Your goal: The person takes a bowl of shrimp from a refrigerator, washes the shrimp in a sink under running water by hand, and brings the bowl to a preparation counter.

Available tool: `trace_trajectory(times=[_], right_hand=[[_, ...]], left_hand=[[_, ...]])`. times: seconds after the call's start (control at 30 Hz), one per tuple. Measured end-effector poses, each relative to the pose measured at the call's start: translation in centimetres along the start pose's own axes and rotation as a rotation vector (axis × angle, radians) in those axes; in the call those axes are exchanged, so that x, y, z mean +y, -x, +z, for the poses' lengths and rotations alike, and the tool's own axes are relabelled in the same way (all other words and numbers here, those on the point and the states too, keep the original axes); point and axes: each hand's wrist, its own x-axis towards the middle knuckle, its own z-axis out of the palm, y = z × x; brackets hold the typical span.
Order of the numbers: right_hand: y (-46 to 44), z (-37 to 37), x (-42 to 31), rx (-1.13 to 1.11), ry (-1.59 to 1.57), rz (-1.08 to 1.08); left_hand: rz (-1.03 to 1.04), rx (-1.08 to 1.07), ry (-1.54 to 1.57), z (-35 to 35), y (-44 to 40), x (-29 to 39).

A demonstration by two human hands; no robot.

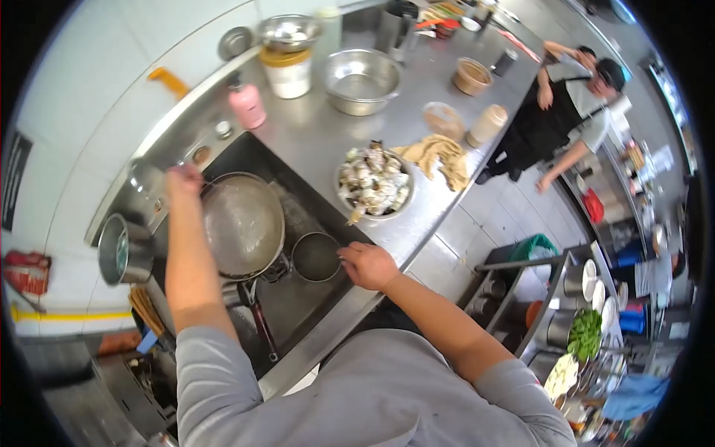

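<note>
A large wok (243,226) sits on the black stove top. My left hand (184,181), slightly blurred, is closed at the wok's upper left rim; what it grips is too small to make out. To the right of the wok is a small round strainer (316,258), and my right hand (367,265) is closed on its short handle. A metal bowl (406,208) heaped with white-coated food pieces (374,181) stands on the steel counter beyond my right hand. Below the wok lies a utensil with a dark red handle (264,331).
On the counter (298,134) are a pink bottle (246,104), an empty metal bowl (363,80), a tan cloth (439,158) and a squeeze bottle (487,125). A metal pot (126,251) stands left. A co-worker (566,112) is across the counter; shelves (532,298) stand right.
</note>
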Motion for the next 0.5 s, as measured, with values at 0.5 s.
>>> trace_trajectory(times=[0.5], right_hand=[[1.9,-1.6,1.4,0.126,-0.171,-0.157]], left_hand=[[-0.28,-0.718,-1.026,12.3,30.4,-27.0]])
